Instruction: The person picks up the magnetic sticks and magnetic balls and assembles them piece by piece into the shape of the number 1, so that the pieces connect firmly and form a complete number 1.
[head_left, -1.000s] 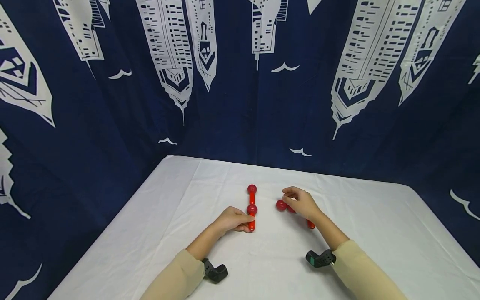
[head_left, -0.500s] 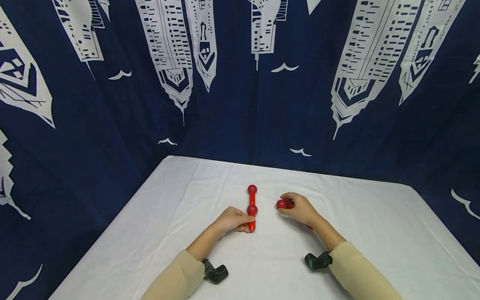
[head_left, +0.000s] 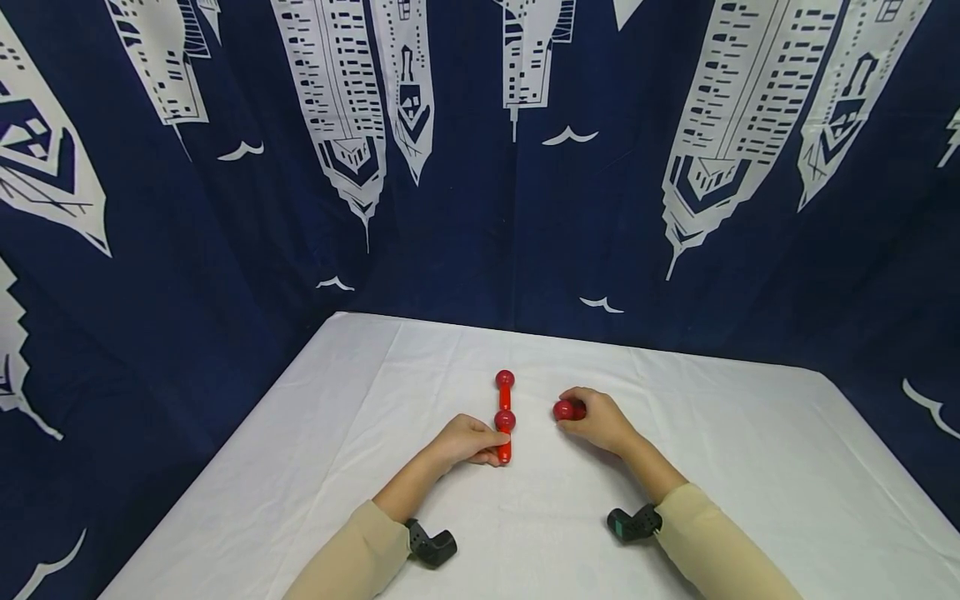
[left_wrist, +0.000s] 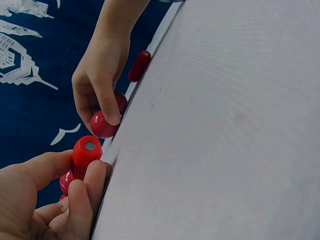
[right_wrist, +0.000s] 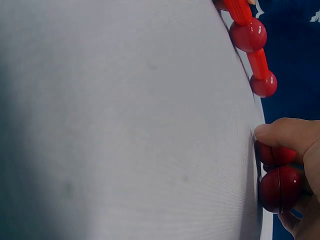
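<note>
My left hand point(head_left: 467, 439) pinches the nearest red rod point(head_left: 505, 452) between thumb and fingers. This rod belongs to a straight chain: beyond it come a red ball point(head_left: 505, 421), another red rod point(head_left: 505, 397) and a far red ball point(head_left: 505, 380). A grey metal disc shows in the held rod's end in the left wrist view. To the right of the chain, my right hand point(head_left: 603, 421) grips a red ball point(head_left: 563, 410), its thumb pressed on it. A second red ball point(right_wrist: 281, 190) sits right beside that one, partly hidden by the fingers.
A loose red rod point(left_wrist: 139, 66) lies behind my right hand in the left wrist view; the right arm hides it in the head view. White cloth covers the table point(head_left: 525, 533). A dark blue printed curtain point(head_left: 465, 250) hangs along its back and left.
My right hand has come down towards me and its fingers have closed round the red ball. The left hand and the chain have stayed in place.
</note>
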